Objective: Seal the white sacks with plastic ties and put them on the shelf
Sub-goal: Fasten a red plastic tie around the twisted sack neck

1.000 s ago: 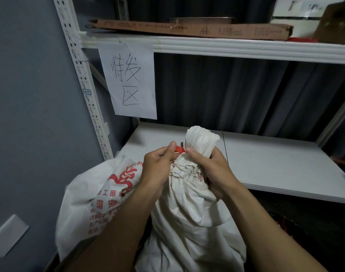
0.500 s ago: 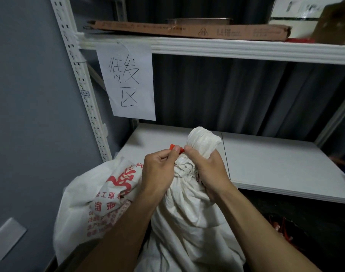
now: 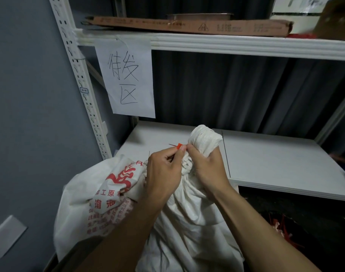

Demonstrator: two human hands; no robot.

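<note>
A white paper sign with big black handwriting hangs just below a long flat brown cardboard box. A dark grey curtain hangs behind.

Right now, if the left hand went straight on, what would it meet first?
Likely the white sack's bunched top, just past the red tie the left hand pinches; depth unclear.

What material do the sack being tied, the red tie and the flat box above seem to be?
The sack: probably woven plastic, matte white, fine weave, stiff creases. The red tie: likely plastic, thin, bright. The flat box: brown cardboard, matte, printed.
</note>
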